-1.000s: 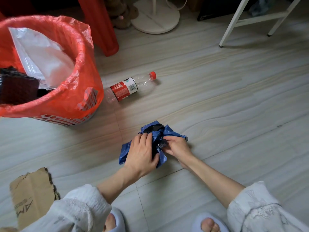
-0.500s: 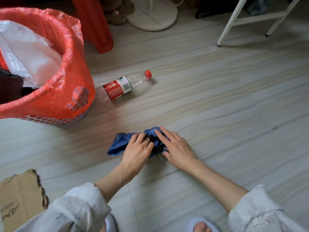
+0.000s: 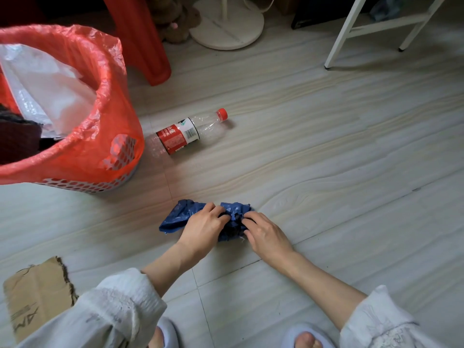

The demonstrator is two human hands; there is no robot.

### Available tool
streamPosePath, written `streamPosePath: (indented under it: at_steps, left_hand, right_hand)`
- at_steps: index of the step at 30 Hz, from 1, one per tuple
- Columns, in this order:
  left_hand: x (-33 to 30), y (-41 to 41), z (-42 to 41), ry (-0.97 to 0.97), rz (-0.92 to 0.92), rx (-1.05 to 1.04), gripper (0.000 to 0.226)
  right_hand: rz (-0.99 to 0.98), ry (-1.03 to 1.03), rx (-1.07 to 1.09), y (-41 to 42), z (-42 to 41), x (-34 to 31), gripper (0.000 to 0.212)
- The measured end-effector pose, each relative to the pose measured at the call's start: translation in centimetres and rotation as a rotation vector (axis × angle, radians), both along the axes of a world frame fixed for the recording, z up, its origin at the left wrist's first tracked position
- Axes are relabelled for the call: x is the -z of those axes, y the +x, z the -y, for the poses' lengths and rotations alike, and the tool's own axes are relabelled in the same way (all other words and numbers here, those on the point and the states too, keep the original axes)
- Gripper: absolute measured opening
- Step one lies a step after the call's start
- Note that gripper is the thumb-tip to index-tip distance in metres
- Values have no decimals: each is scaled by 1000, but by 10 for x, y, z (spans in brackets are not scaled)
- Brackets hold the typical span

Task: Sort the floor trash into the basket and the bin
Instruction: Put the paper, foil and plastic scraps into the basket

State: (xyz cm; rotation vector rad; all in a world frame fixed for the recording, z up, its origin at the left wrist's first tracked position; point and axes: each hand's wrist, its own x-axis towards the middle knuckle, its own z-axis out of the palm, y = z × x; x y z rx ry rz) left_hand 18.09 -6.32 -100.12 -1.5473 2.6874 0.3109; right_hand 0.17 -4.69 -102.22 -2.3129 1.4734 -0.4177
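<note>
Since a moment ago, both my hands have bunched the blue plastic bag (image 3: 175,217) tighter on the pale wood-grain floor (image 3: 326,159). My left hand (image 3: 203,226) curls its fingers into the crinkled film, and my right hand (image 3: 266,234) pinches the crumpled middle. The bag is thin, wrinkled and glossy, dark blue with a ragged edge. Beyond the bag lies a clear plastic bottle (image 3: 188,134) with a red label and cap; beyond and left of the bag stands the perforated basket (image 3: 82,184) lined with shiny red plastic.
</note>
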Motion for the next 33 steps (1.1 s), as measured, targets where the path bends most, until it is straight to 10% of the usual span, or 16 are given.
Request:
streamPosePath:
  at_steps: [16,21,28,33]
  left_hand:
    - [-182,50,91,-679,-457,-282,29]
    - [-248,114,107,-852,-348,-426,22]
    - [-235,203,103,-406,-147,-828,25]
    - [-208,185,120,-251,-178,-754,29]
  right_hand:
    - [104,-462,33,17,109,-192,50]
    - [280,-453,-30,89,148,-251,57]
    - [273,-1,-11,196,172,-231,55]
    - [344,233,3,227,169,-196,60]
